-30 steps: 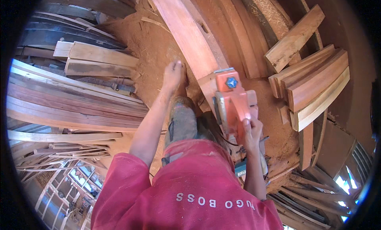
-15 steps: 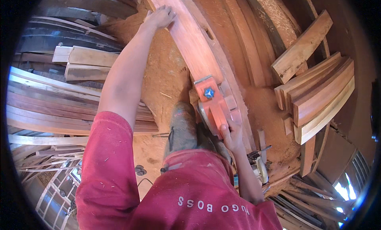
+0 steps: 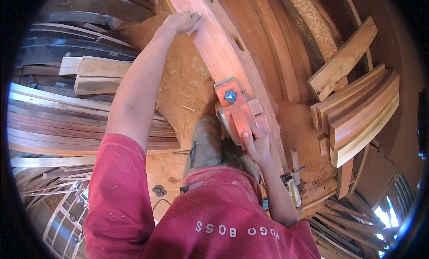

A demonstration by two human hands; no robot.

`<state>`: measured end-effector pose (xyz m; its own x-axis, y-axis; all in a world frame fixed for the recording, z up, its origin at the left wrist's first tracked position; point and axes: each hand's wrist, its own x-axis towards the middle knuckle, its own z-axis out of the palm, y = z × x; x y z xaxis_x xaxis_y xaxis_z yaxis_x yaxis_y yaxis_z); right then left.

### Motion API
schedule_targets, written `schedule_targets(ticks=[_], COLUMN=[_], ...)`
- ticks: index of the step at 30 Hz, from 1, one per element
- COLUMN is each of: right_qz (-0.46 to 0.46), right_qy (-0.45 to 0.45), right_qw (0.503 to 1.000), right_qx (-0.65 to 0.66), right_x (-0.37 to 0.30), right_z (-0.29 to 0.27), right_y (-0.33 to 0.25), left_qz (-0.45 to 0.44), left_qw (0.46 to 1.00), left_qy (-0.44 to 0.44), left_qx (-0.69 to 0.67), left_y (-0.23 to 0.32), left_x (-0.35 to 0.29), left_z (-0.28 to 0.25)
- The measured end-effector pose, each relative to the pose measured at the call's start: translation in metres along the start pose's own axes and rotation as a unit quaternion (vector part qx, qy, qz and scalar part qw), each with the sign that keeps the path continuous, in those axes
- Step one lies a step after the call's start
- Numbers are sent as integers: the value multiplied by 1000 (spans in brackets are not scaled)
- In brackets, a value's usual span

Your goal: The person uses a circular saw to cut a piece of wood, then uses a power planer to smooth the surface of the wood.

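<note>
A long reddish wooden plank (image 3: pixel 216 46) runs from the top centre down toward my right side, lying on a rougher timber beam (image 3: pixel 263 91). Its near end lies under an orange-red electric planer (image 3: pixel 227 85) with a blue front knob. My right hand (image 3: pixel 258 147) is wrapped round the planer's rear handle, thumb on top. Farther up, my left hand (image 3: pixel 184 22) grips the plank's left edge, its fingers curled over the upper face. The planer's sole is hidden.
Stacked curved boards (image 3: pixel 67 125) lie to the left, with short pale blocks (image 3: pixel 100 73) above them. At the right are cut curved pieces (image 3: pixel 362 116) and a loose board (image 3: pixel 344 57). Another power tool (image 3: pixel 292 189) sits by my right forearm. Sawdust covers the ground.
The planer and my right hand have moved slightly forward along the plank. My left hand stays at the plank's edge, its fingers now more curled.
</note>
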<state>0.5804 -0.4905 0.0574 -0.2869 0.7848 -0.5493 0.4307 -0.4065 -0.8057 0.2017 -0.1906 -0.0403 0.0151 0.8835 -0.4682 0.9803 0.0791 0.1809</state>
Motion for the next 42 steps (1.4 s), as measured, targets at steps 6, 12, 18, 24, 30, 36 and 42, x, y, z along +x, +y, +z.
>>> schedule_targets(ticks=[6, 12, 18, 24, 30, 36, 42], right_qz=[-17, -113, -52, -103, -93, -105, -147], right_qy=[9, 62, 29, 51, 49, 49, 70], right_qw=[1000, 991, 997, 992, 993, 993, 986], right_qx=[-2, -41, -40, -43, -58, -23, -22], right_x=[32, 70, 100, 139, 169, 203, 243], right_z=[8, 24, 29, 40, 48, 55, 71], right_y=[-32, -31, -72, -77, -114, -137, -160], left_qz=[5, -8, 1, -2, 16, -108, -136], left_qw=[1000, 999, 999, 997, 995, 880, 916], left_qy=[-13, -32, -35, -53, -86, 276, -7], left_qx=[-21, -36, -37, -49, -49, -371, -377], left_y=[4, 13, 3, 7, -11, -36, -33], left_x=[-4, -5, -1, 4, 13, -47, -145], left_z=[-7, -21, -23, -35, -40, 8, 144])
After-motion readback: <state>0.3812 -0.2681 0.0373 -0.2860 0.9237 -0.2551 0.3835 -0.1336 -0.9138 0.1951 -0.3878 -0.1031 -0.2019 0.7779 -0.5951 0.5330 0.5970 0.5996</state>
